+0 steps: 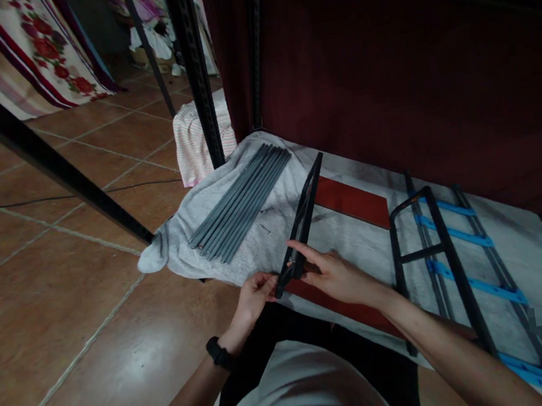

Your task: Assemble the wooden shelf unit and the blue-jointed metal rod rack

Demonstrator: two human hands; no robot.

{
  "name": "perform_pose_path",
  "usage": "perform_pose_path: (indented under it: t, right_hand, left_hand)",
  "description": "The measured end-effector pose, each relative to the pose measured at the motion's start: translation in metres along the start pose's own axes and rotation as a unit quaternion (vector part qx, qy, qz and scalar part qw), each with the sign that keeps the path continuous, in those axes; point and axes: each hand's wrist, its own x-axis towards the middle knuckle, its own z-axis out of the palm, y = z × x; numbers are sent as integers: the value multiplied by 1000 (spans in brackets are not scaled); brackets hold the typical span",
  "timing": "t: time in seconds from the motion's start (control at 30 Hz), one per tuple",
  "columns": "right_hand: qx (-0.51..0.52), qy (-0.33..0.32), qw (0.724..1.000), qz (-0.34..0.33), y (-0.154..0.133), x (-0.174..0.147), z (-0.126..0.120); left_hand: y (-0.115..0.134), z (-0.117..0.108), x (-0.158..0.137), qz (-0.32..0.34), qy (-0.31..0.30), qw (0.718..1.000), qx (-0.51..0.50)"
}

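A narrow black metal frame [307, 215] is raised at a slant over the cloth, just in front of me. My left hand [256, 294] pinches its near lower end between thumb and fingers; a dark watch is on that wrist. On the right side of the same frame, my right hand [334, 276] grips it close to a small shiny bolt-like fitting, index finger stretched along the bar. A bundle of grey tubes [241, 204] lies to the left of the frame. Small screw-like pieces [265, 229] rest on the cloth beside the tubes.
A grey cloth [240, 271] covers the low surface. Orange-red panels [354, 201] lie beneath and beyond my right arm. To the right are another black frame [453, 258] and dark rods with blue crosspieces [498, 292]. Black perforated posts [194, 66] stand around the surface.
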Motion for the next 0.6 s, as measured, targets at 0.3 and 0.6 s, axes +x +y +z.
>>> perform_pose_path:
  t: [0.3,0.6]
  right_hand:
    - [-4,4,1000,-7,1,1,2]
    - [9,17,1000,-17,4,2,3]
  left_hand:
    - [-5,1,3,23,11,1000,-7]
    - [-5,-2,8,40,-9,998,42]
